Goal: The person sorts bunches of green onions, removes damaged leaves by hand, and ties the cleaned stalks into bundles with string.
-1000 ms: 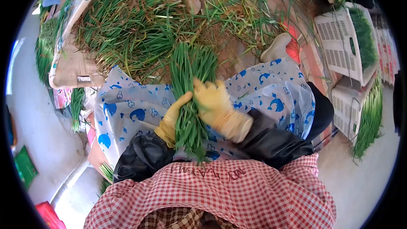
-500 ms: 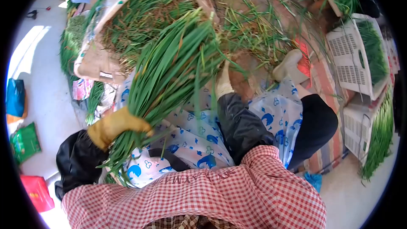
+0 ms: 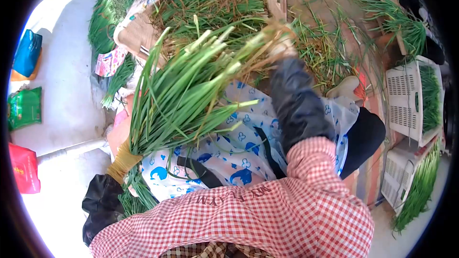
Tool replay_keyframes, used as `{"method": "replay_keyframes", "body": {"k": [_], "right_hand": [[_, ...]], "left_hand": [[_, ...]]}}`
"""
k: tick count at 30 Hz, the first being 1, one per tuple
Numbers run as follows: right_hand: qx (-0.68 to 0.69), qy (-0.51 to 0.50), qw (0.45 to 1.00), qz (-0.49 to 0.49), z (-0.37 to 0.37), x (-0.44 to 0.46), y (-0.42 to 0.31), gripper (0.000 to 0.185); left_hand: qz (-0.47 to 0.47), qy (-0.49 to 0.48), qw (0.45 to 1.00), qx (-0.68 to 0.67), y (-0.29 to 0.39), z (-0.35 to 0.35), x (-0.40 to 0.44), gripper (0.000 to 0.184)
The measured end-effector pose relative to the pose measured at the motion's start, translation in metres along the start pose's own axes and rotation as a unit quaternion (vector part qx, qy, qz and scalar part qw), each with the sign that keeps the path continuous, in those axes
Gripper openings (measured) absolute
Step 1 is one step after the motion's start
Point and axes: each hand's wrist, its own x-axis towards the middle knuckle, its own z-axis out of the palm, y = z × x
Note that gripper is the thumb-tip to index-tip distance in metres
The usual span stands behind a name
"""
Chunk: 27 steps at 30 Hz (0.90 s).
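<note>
A large bunch of garlic chives [image 3: 181, 95] lies slanted over my lap, its pale stem ends toward the upper right. My left hand [image 3: 125, 158], in a yellow glove, is closed around the leafy end, and leaf tips hang below it. Beyond the stem ends is my right hand [image 3: 283, 47], in a pale glove and blurred by motion. Brown withered leaves [image 3: 260, 50] stretch from the stems to the right hand, which appears closed on them; its fingertips are not clear. A plastic apron [image 3: 244, 162] with blue prints covers my lap beneath the bunch.
Ahead stands a pale crate [image 3: 136, 33] holding more chives and brown trimmings. Loose leaves [image 3: 325, 48] litter the floor beside it. White baskets [image 3: 404, 98] of chives stand at the right. Blue, green and red bags [image 3: 24, 169] lie at the left.
My right hand has moved up and away from the bunch, with brown leaves trailing to it. My left hand has shifted slightly lower, and the bunch's stem ends are more spread out. The view has shifted.
</note>
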Motion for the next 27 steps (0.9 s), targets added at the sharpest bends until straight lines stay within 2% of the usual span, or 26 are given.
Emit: {"method": "replay_keyframes", "body": {"k": [1,2,4,6,9,12,14,15,17,20,22,24,25,26,27], "right_hand": [[-0.021,0.029,0.999,-0.01,-0.036,0.022,0.002,0.044],[0.047,0.063,0.994,0.071,-0.056,0.026,-0.025,0.047],[0.202,0.167,0.941,0.214,-0.095,0.031,-0.085,0.055],[0.146,0.213,0.93,0.261,-0.132,0.012,-0.09,0.053],[-0.057,0.093,0.939,0.326,-0.137,-0.055,-0.079,0.049],[-0.134,-0.054,0.903,0.405,-0.097,-0.129,-0.073,0.047],[-0.133,-0.111,0.877,0.448,-0.065,-0.166,-0.068,0.045],[-0.13,-0.13,0.871,0.456,-0.052,-0.177,-0.066,0.044],[-0.13,-0.146,0.873,0.447,-0.029,-0.184,-0.063,0.043],[-0.156,-0.111,0.912,0.362,-0.018,-0.161,-0.072,0.042],[-0.193,-0.054,0.947,0.25,-0.035,-0.126,-0.107,0.041],[-0.248,0.006,0.963,0.1,-0.081,-0.081,-0.173,0.041],[-0.318,-0.007,0.948,-0.006,-0.119,-0.055,-0.218,0.048],[-0.538,-0.059,0.835,-0.105,-0.167,-0.029,-0.272,0.045],[-0.148,0.114,0.982,0.039,-0.17,-0.035,-0.31,0.041]], "left_hand": [[-0.06,-0.043,0.997,-0.033,-0.027,0.012,-0.017,0.045],[-0.119,-0.086,0.987,-0.066,-0.043,0.018,-0.03,0.043],[-0.172,-0.026,0.962,-0.211,-0.021,0.023,-0.043,0.039],[-0.161,0.009,0.955,-0.249,-0.022,0.034,-0.055,0.039],[-0.177,0.015,0.938,-0.299,-0.039,0.058,-0.071,0.037],[-0.203,0.006,0.913,-0.353,-0.044,0.073,-0.07,0.04],[-0.168,0.001,0.934,-0.314,-0.049,0.079,-0.068,0.045],[-0.096,0.003,0.976,-0.198,-0.055,0.085,-0.067,0.049],[-0.128,-0.007,0.967,-0.22,-0.061,0.092,-0.066,0.05],[-0.164,-0.043,0.961,-0.217,-0.05,0.09,-0.052,0.048],[-0.097,-0.004,0.974,-0.206,-0.051,0.097,-0.049,0.047],[-0.028,-0.019,0.994,-0.103,-0.063,0.107,-0.038,0.048],[0.002,-0.014,0.996,-0.084,-0.054,0.103,-0.032,0.048],[0.033,-0.01,0.997,-0.063,-0.046,0.102,-0.023,0.048],[0.023,-0.022,0.997,-0.07,-0.043,0.104,-0.018,0.049]]}}
